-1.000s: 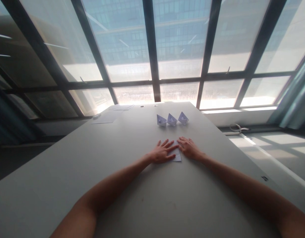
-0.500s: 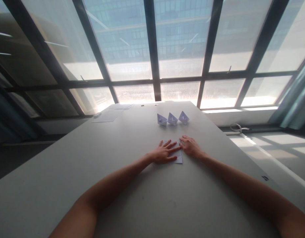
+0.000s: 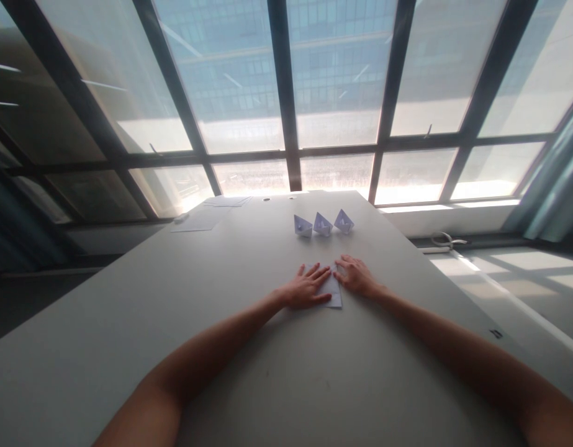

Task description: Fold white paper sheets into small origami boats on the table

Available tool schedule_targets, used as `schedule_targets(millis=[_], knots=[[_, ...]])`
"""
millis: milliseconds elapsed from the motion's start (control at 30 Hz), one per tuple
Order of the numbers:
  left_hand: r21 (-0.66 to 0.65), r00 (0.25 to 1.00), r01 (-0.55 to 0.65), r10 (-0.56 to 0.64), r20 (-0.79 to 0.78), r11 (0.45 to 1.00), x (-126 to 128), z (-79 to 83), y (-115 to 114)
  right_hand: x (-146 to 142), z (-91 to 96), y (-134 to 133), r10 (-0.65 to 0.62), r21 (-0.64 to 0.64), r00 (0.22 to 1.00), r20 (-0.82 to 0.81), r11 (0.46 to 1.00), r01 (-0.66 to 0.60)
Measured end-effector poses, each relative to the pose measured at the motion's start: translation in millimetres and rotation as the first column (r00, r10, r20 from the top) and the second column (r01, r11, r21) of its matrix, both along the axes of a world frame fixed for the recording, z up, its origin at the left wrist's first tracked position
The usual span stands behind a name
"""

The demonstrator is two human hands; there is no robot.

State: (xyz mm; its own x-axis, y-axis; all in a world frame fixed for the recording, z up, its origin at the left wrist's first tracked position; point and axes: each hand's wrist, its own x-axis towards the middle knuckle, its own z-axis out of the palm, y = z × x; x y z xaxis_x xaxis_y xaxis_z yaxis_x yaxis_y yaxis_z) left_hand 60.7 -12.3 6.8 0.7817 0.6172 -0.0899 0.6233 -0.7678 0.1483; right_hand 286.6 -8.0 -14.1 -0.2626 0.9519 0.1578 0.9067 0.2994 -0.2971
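A small folded sheet of white paper (image 3: pixel 333 292) lies flat on the grey table (image 3: pixel 221 323). My left hand (image 3: pixel 307 287) rests on its left part with fingers spread flat. Just to the right, my right hand (image 3: pixel 358 276) presses the paper's right edge, fingers slightly bent and apart. Three small folded paper boats (image 3: pixel 323 224) stand in a row farther back on the table, beyond both hands.
Loose white sheets (image 3: pixel 207 217) lie at the table's far left corner by the windows (image 3: pixel 286 93). A low ledge (image 3: pixel 454 220) and a second surface lie to the right, with a curtain (image 3: pixel 556 186) at the far right.
The fingers of both hands have shifted slightly on the paper; more of the paper shows between the hands now. The boats have not moved.
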Motion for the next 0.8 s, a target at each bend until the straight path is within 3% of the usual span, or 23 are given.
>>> schedule_targets(millis=[233,367,500,800], knots=[[0.010,1.000,-0.020,0.020,0.012,1.000,-1.0,0.1,3.0,8.9,9.7,-3.6,0.297,-0.131,0.955,0.026,0.948,-0.291],[0.002,1.000,0.000,0.000,0.000,1.000,-2.0,1.5,4.9,16.6,14.6,-2.9,0.389,-0.176,0.921,-0.011,0.906,-0.384],[-0.010,1.000,0.003,-0.003,-0.001,1.000,-2.5,2.6,4.9,16.8,14.5,-2.4,0.391,-0.176,0.919,-0.041,0.903,-0.392],[0.007,1.000,0.015,-0.015,-0.006,1.000,-2.2,-1.6,7.4,8.0,3.2,1.6,0.252,-0.082,0.962,-0.100,0.962,-0.261]])
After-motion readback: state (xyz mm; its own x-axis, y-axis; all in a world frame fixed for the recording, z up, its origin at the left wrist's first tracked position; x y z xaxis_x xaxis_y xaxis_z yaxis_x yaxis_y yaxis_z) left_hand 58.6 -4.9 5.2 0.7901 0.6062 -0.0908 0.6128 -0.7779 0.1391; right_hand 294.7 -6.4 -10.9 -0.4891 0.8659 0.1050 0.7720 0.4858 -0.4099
